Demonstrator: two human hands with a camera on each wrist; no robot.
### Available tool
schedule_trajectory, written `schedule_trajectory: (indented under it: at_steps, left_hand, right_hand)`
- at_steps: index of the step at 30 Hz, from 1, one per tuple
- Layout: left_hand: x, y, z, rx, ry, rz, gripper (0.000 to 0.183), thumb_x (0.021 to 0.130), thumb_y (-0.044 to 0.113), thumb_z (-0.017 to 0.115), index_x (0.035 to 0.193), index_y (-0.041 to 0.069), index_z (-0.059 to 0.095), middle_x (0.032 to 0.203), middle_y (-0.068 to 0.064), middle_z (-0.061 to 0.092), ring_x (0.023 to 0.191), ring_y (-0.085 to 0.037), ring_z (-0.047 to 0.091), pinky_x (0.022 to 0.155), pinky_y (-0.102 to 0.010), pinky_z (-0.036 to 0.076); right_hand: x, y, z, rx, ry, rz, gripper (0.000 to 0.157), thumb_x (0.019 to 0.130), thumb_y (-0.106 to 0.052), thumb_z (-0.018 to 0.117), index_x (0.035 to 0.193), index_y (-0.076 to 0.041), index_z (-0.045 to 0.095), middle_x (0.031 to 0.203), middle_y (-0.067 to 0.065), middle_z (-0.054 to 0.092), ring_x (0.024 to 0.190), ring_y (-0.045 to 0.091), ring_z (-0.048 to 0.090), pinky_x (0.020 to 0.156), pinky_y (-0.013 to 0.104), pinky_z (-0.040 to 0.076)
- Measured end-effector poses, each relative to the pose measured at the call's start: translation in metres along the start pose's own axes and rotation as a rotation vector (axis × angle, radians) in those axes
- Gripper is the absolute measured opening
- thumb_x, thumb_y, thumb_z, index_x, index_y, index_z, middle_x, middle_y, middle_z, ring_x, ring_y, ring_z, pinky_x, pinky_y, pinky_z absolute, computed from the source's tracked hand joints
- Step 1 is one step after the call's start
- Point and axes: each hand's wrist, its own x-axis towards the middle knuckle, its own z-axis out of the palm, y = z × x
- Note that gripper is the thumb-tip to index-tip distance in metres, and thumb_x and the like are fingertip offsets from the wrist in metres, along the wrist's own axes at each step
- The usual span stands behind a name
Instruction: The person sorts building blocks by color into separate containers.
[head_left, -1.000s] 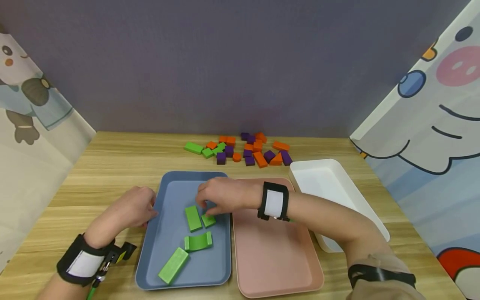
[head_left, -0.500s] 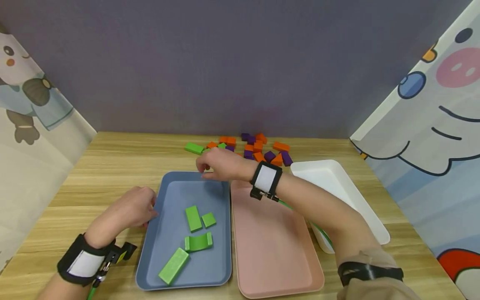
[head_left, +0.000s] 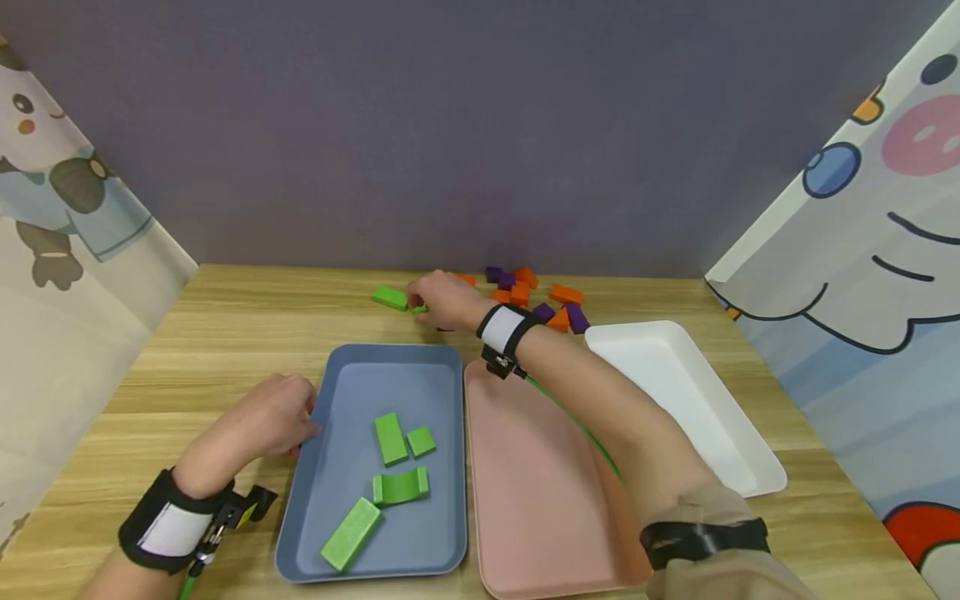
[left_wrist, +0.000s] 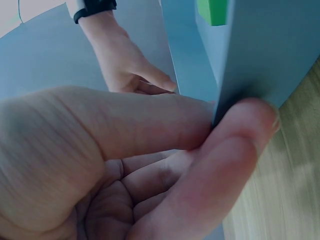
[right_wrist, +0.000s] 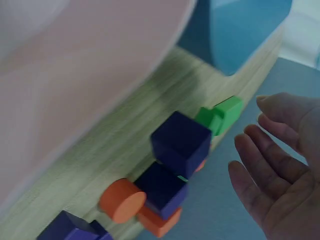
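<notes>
My left hand pinches the left rim of the blue tray, thumb inside and fingers outside the wall in the left wrist view. Several green blocks lie in that tray, among them a flat rectangular block, a small square one and an arched one. Over the loose blocks at the back is my right hand, hiding some of them. In the right wrist view its fingers are loosely bent with nothing between them, close to green blocks. Another green block lies left of that hand.
Purple and orange blocks are scattered along the back of the table, near the grey wall. Right of the blue tray lies a pink tray, partly under my right forearm. A white tray stands farther right.
My right hand has moved from the small green block in the blue tray away to the back, over the loose blocks. The small block stays in the tray. My left hand keeps its place.
</notes>
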Motion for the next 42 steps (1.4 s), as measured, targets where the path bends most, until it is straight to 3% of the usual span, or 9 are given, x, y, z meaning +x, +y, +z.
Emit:
schedule_trajectory:
  at_steps: [8,12,17,29,37,42]
  left_hand:
    - [0.003,-0.001,0.001,0.005,0.011,0.016,0.013,0.079,0.007,0.067,0.077,0.0,0.057,0.044,0.004,0.055,0.044,-0.011,0.052,0.055,-0.028,0.041]
    - [0.002,-0.001,0.002,-0.003,0.013,0.01,0.013,0.079,0.006,0.066,0.073,0.002,0.055,0.043,0.003,0.055,0.043,-0.012,0.051,0.054,-0.028,0.039]
    - [0.0,-0.003,0.001,0.007,0.015,0.015,0.013,0.079,0.007,0.067,0.079,-0.002,0.057,0.043,0.004,0.055,0.045,-0.012,0.051,0.056,-0.028,0.041]
    - [0.003,-0.002,0.002,0.003,0.007,0.019,0.011,0.079,0.006,0.066,0.079,-0.002,0.058,0.044,0.004,0.056,0.045,-0.012,0.052,0.055,-0.028,0.041]
    - [0.003,-0.002,0.002,-0.013,0.005,0.015,0.011,0.079,0.005,0.066,0.076,0.0,0.057,0.044,0.004,0.056,0.044,-0.011,0.053,0.054,-0.028,0.041]
    - [0.003,-0.003,0.003,-0.022,0.006,0.016,0.012,0.079,0.005,0.066,0.074,0.001,0.056,0.044,0.004,0.056,0.043,-0.011,0.053,0.053,-0.028,0.041]
  right_hand:
    - [0.012,0.012,0.01,-0.053,-0.075,0.047,0.034,0.088,-0.022,0.067,0.12,-0.014,0.062,0.121,0.003,0.064,0.105,0.017,0.058,0.09,0.032,0.048]
    - [0.016,0.015,0.012,-0.081,-0.157,0.036,0.041,0.088,-0.025,0.067,0.126,-0.015,0.057,0.124,0.002,0.061,0.109,0.016,0.056,0.092,0.032,0.046]
    - [0.02,0.013,0.012,-0.102,-0.196,0.023,0.044,0.087,-0.025,0.068,0.128,-0.016,0.055,0.125,0.002,0.059,0.11,0.016,0.054,0.094,0.032,0.045]
    - [0.023,0.014,0.024,-0.139,-0.125,-0.027,0.034,0.085,-0.022,0.07,0.117,-0.016,0.06,0.117,0.001,0.063,0.105,0.016,0.057,0.093,0.032,0.047]
    - [0.018,0.017,0.026,-0.1,-0.093,-0.064,0.031,0.085,-0.024,0.07,0.113,-0.014,0.06,0.109,0.0,0.064,0.096,0.014,0.057,0.087,0.031,0.048]
    - [0.01,0.014,0.018,-0.049,-0.061,-0.072,0.034,0.085,-0.025,0.071,0.115,-0.013,0.06,0.111,0.001,0.063,0.093,0.014,0.055,0.084,0.03,0.047]
